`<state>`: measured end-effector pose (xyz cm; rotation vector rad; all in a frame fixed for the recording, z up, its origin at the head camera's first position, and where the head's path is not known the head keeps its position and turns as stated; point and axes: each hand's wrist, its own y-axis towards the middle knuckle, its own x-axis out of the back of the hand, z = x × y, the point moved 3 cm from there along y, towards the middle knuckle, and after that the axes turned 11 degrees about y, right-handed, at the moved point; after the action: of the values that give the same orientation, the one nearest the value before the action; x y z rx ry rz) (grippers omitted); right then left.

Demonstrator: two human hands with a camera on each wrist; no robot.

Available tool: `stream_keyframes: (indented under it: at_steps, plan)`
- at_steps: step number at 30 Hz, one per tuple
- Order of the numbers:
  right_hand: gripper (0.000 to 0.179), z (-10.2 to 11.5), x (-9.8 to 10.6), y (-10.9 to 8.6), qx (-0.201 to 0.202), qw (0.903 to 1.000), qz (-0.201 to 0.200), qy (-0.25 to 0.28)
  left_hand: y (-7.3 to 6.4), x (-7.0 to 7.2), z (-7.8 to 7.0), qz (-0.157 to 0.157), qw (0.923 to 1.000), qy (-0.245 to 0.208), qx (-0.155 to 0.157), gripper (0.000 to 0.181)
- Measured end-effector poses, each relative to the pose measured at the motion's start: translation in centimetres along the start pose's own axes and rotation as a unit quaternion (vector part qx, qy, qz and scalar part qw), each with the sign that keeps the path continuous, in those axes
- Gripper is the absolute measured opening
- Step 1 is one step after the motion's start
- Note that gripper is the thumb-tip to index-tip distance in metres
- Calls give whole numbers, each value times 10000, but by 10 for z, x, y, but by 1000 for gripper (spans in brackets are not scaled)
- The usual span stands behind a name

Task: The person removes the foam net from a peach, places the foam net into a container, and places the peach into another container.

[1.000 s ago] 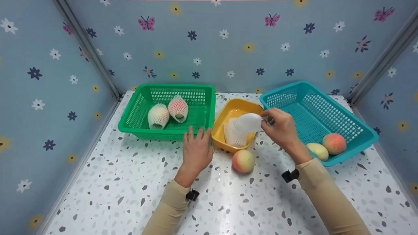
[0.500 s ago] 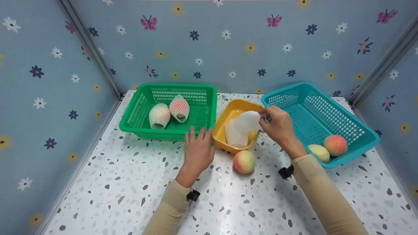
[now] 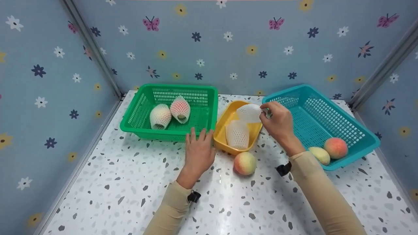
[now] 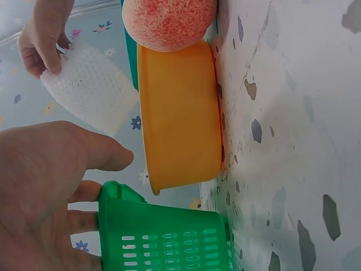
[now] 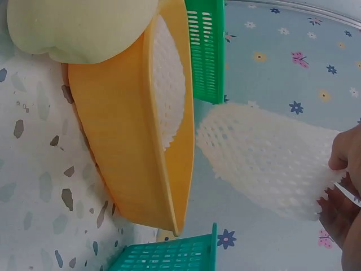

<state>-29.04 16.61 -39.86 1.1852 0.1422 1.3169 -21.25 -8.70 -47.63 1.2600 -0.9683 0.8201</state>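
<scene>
My right hand (image 3: 278,121) pinches one end of a white foam fruit net (image 3: 249,113) and holds it above the yellow bin (image 3: 220,133). Inside that bin lies another foam net (image 3: 237,134). With fingers extended, my left hand (image 3: 199,153) rests its fingertips on the near rim of the green basket (image 3: 156,132). The left wrist view shows the thumb apart from the rim (image 4: 121,189). A bare peach (image 3: 245,163) sits on the table just in front of the yellow bin. In the green basket are two netted fruits, a pale one (image 3: 160,116) and a pinker one (image 3: 180,109).
At the right stands a teal basket (image 3: 302,107) holding a peach (image 3: 335,148) and a yellow oval fruit (image 3: 319,155). The speckled table (image 3: 130,195) ends at a flowered back wall (image 3: 215,49), with side walls left and right.
My right hand has lifted the foam net slightly, so it hangs apart from the one in the bin. The left hand stays at the green rim. The head view has shifted a little.
</scene>
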Motion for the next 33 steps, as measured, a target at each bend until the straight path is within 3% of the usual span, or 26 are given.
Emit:
stream_keyframes:
  at_steps: [11,16,27,33]
  plan:
    - [7,-8,-15,5,64,9976,-138,-679,-1,1,-1,-77,10000,-48,8,56]
    - [7,-16,-23,7,-19,9977,-63,-674,0,0,-1,-40,10000,-62,37,57]
    - [9,-31,-46,-1,46,9956,466,-812,0,-2,0,-11,10000,-12,35,60]
    - [9,-28,-54,-7,-309,9915,1010,-757,-1,-2,0,3,10000,-37,21,60]
